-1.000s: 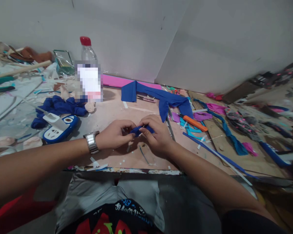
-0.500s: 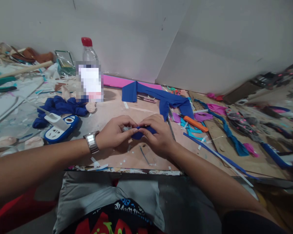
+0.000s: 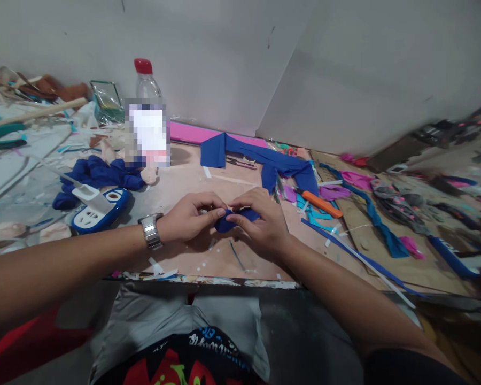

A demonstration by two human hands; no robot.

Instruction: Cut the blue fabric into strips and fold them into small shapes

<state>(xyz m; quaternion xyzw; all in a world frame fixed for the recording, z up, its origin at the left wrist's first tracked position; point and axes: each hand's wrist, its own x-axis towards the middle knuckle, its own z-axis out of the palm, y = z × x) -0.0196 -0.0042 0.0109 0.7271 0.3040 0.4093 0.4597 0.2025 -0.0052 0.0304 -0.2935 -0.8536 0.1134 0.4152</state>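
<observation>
Between my two hands, just above the table, is a small piece of blue fabric (image 3: 225, 223). My left hand (image 3: 193, 216) pinches its left edge between thumb and fingertips. From the other side, my right hand (image 3: 260, 222) grips it with thumb and bent fingers, which cover part of the cloth. Long folded blue fabric strips (image 3: 260, 152) lie beyond my hands toward the wall. To the left sits a bunched pile of blue fabric pieces (image 3: 100, 174), beside a blue and white power socket (image 3: 100, 211).
A phone with a lit, blurred screen (image 3: 149, 133) leans against a red-capped bottle (image 3: 144, 83). An orange cutter (image 3: 319, 204) lies right of my hands, among fabric scraps. Green-handled pliers (image 3: 4, 135) rest at far left. A narrow blue strip (image 3: 344, 248) crosses the right side.
My fingers have shifted slightly on the blue fabric, and a little more of it shows below and between them. Both hands stay in nearly the same place.
</observation>
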